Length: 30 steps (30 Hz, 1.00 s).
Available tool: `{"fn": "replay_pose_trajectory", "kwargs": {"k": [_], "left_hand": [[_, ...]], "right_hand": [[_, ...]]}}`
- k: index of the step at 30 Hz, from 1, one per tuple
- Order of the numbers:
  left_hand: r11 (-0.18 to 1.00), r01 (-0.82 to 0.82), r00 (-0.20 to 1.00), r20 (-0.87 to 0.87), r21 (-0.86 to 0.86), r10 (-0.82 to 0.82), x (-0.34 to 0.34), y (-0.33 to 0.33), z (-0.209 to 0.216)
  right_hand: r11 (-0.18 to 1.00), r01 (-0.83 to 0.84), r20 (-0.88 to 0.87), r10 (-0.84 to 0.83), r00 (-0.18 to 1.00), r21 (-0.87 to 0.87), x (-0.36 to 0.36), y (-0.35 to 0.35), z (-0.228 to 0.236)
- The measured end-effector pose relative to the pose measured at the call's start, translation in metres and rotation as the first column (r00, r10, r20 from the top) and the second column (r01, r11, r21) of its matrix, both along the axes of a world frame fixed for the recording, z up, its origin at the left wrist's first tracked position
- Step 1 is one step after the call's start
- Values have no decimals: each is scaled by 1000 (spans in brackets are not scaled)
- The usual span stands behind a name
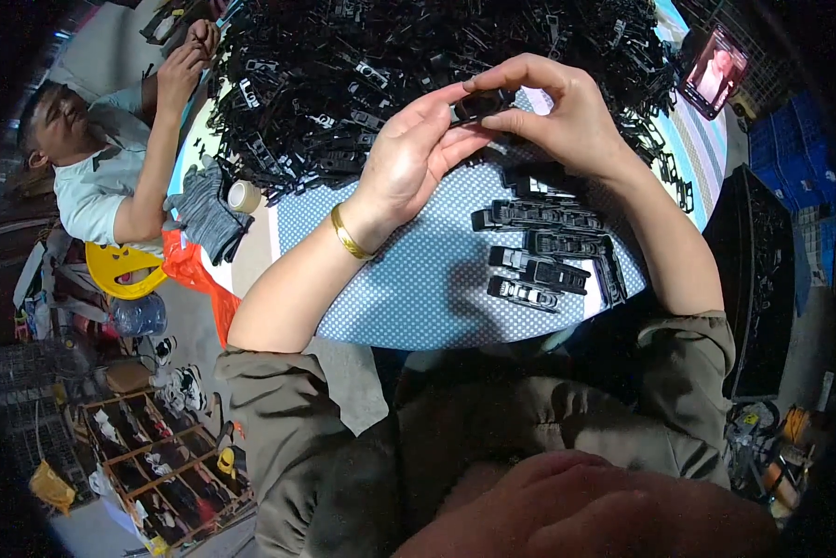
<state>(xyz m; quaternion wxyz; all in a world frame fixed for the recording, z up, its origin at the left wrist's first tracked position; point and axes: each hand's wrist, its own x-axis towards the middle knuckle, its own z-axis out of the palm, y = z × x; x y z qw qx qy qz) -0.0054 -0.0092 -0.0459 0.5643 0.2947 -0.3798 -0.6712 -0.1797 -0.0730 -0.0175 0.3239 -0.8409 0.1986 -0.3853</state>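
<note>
Above the patterned table mat, a small black plastic part is held up between both hands. My left hand, a gold bangle at its wrist, grips the part's left end with the fingertips. The thumb and index finger of my right hand pinch its right end. Fingers cover much of the part, so its exact kind does not show. Several similar black parts lie side by side on the mat, below my right hand. Behind both hands spreads a large heap of black plastic parts.
Grey gloves and a roll of tape lie at the table's left edge, over a red plastic bag. A co-worker sits at the left. A lit phone stands at the back right, near blue crates.
</note>
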Motion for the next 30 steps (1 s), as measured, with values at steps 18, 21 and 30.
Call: {"fn": "replay_pose_trajectory", "kwargs": {"k": [18,21,30], "left_hand": [[988,-121,967,213,-94,138,5,1,10],[981,-102,951,274,-166,146,6,0,13],[957,-5,953,288,-292,93,-7,14,25]], "right_hand": [[922,-114,128,71,989,369,8,-6,-15],[846,-147,41,147,988,513,1,-13,-12],[837,-308,128,281,951,453,-15,-31,-3]]}}
